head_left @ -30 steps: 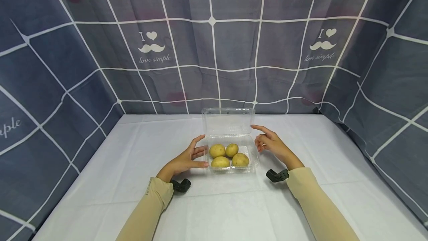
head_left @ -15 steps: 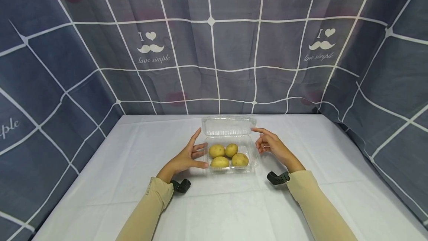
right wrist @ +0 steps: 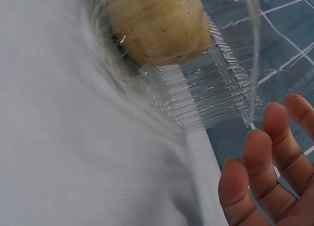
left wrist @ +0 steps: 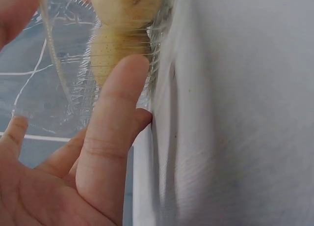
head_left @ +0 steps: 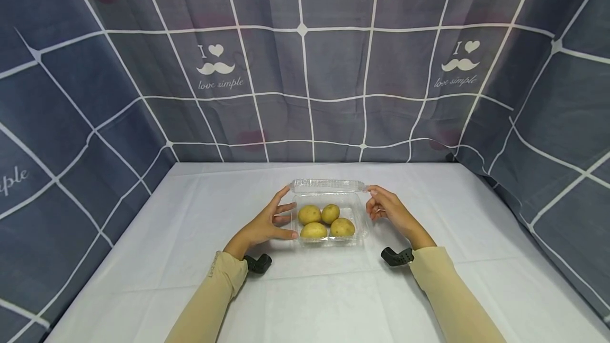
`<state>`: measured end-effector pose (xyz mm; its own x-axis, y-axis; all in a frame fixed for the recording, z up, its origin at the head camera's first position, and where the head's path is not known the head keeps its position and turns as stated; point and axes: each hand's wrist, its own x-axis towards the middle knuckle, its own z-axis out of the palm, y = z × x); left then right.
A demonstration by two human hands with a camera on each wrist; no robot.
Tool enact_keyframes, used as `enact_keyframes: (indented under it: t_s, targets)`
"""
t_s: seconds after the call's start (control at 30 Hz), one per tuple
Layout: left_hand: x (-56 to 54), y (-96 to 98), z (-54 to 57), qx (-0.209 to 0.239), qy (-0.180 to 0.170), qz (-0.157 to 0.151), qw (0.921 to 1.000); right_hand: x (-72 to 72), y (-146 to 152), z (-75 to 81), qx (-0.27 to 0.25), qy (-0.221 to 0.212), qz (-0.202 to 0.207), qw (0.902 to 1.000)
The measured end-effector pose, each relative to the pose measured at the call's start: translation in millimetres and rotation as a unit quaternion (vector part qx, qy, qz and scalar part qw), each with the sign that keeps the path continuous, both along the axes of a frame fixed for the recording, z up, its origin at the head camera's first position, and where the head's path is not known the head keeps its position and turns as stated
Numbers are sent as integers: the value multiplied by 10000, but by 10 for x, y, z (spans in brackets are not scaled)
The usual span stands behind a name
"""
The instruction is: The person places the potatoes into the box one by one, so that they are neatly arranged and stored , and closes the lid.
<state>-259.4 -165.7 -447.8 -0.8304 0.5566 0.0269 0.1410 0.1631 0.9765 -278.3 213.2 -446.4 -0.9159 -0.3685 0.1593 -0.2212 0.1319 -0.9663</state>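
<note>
A clear plastic clamshell box point(head_left: 360, 220) sits on the white cloth with several yellow potatoes point(head_left: 310, 214) in it. Its hinged lid point(head_left: 328, 186) tilts forward at the back of the base, only partly lowered. At the box's left side is my left hand point(head_left: 265, 226), thumb near the front corner and index fingertip at the lid's left edge. My right hand point(head_left: 392, 211) is on the other side, index finger reaching to the lid's right end, the other fingers loosely bent. In the left wrist view the thumb point(left wrist: 110, 132) overlaps the ribbed wall beside a potato point(left wrist: 117, 49).
A white cloth point(head_left: 305, 300) covers the table. Dark checked curtains point(head_left: 333, 68) stand behind it and along both sides. Each wrist carries a small black camera, one on the left point(head_left: 258, 264) and one on the right point(head_left: 396, 256).
The lid has swung from nearly upright forward and down toward the base. Both index fingers have followed its ends, the left one lowering. The base and potatoes have stayed in place.
</note>
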Motion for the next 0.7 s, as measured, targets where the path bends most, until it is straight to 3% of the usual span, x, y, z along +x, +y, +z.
enact_keyframes:
  t_s: [0.3, 0.47, 0.7]
  targets:
    - [-7, -18, 2, 117, -9, -62, 9999, 25, -1, 31, 132, 126, -58, 9998]
    - [1, -18, 22, 310, -260, -78, 9992, 45, -5, 66, 306, 66, -143, 9994]
    - [0, -22, 15, 403, -430, -62, 9982, 67, 9, 80, 482, -24, 48, 9988]
